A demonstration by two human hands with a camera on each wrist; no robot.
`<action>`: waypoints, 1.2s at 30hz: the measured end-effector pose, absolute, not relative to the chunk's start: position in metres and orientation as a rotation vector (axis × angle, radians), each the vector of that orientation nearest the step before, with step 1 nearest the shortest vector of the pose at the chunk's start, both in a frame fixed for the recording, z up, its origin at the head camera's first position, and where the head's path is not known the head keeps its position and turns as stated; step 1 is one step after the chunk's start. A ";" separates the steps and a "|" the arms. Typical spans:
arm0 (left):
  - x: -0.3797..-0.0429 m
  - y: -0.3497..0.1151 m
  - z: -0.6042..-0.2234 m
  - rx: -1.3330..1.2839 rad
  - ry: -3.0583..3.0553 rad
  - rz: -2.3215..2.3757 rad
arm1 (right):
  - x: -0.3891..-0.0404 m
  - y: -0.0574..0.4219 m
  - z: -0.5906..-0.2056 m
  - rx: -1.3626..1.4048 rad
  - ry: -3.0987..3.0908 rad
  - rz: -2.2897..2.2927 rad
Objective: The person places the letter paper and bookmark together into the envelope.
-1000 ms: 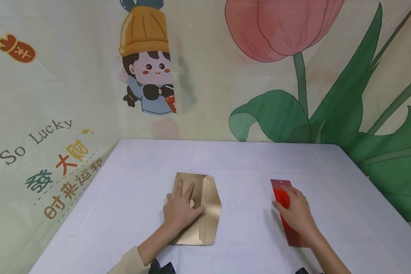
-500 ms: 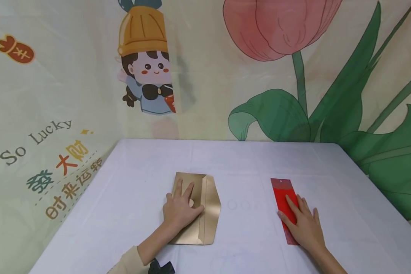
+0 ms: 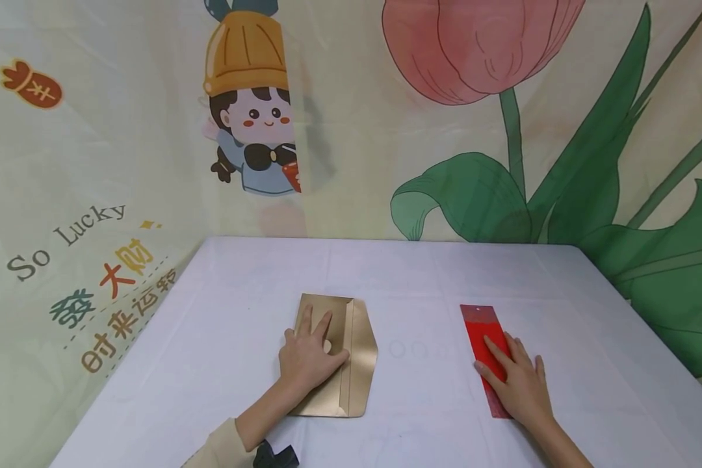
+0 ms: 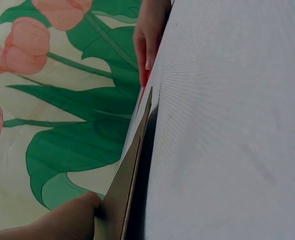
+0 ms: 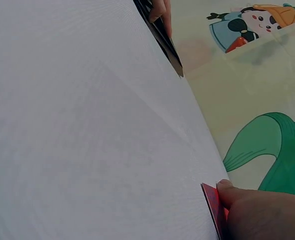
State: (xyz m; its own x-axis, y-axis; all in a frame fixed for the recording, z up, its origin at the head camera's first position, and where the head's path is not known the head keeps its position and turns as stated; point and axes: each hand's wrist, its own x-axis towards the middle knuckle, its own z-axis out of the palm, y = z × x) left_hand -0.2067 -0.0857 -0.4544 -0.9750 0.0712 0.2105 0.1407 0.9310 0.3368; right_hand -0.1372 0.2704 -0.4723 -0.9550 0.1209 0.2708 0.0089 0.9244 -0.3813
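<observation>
Currently, we find the gold envelope (image 3: 359,364) flat on the worktop (image 3: 409,279), left of centre, its flap unfolded toward the right. A pale round spot (image 3: 327,347) shows on its body. We lay the left hand (image 3: 309,361) over the envelope with thumb and two fingers spread; nothing is gripped.

To the right, well apart, lies the red packet (image 3: 477,343), its top leaning slightly left. We rest the right hand (image 3: 523,387) across its lower part, fingers extended and thumb along the near-left edge, without a visible pinch.

We judge both items light, thin and paper-like: stiff enough to lift by an edge, yet easily creased. The metallic-looking face of the envelope may be slippery. We recommend steadying its body with flat fingers and taking the flap by its outer edge; the packet is best pinched by its long sides.

Further out, we note a beige sleeve (image 3: 222,445), a black object (image 3: 276,456) beside it, and a backdrop (image 3: 351,130) printed with a tulip (image 3: 485,45).
</observation>
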 end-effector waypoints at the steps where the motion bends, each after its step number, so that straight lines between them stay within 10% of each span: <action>1: -0.207 -0.086 -0.454 -0.160 -2.894 -0.525 | -0.137 0.270 -0.472 -0.091 -2.793 0.560; 36: -0.208 -0.089 -0.456 -0.170 -2.895 -0.519 | -0.140 0.284 -0.444 -0.560 -2.833 1.349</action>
